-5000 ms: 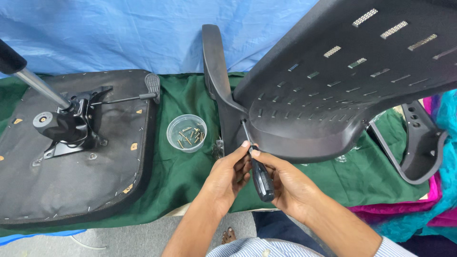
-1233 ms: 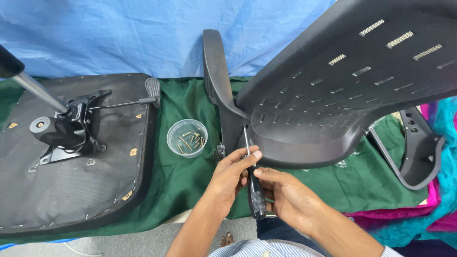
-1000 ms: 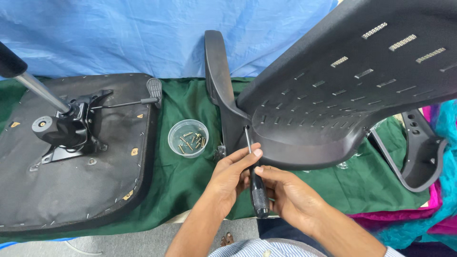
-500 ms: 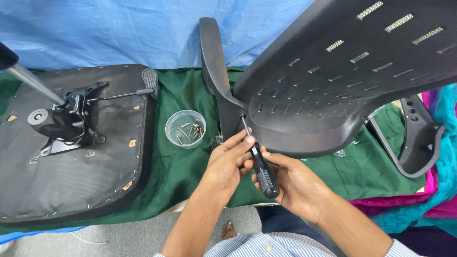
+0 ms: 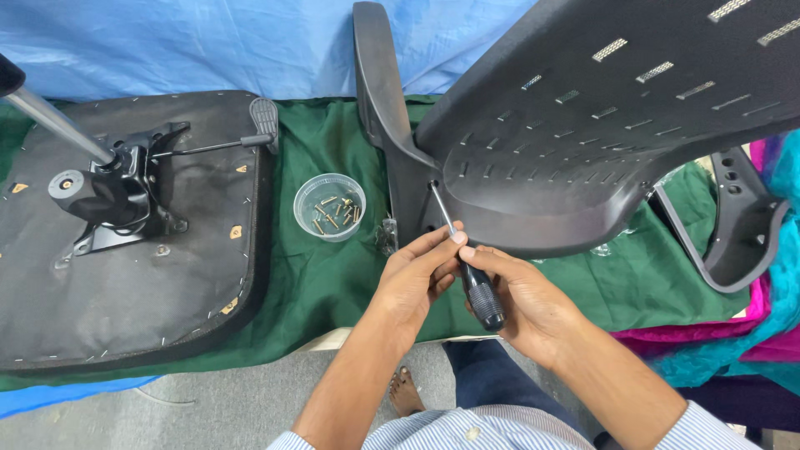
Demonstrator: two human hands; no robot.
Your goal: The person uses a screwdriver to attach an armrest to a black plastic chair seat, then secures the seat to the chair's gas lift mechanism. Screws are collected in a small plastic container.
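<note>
A black plastic chair back (image 5: 600, 125) with slots lies tilted over a green cloth (image 5: 325, 275), joined to a black armrest bracket (image 5: 392, 125). A screwdriver (image 5: 467, 267) with a black handle and a thin metal shaft has its tip at a hole in the bracket. My right hand (image 5: 525, 300) grips the handle. My left hand (image 5: 417, 275) pinches the shaft just above the handle, fingers touching the right hand's.
An upturned black chair seat (image 5: 125, 275) with its metal mechanism (image 5: 108, 196), lever and gas cylinder lies at the left. A clear round cup of screws (image 5: 330, 207) stands on the cloth between seat and bracket. Another armrest (image 5: 742, 233) rests at the right. Blue sheet behind.
Both hands have stayed on the screwdriver at the bracket. The handle's angle shifts a little between frames, and the view has wobbled slightly.
</note>
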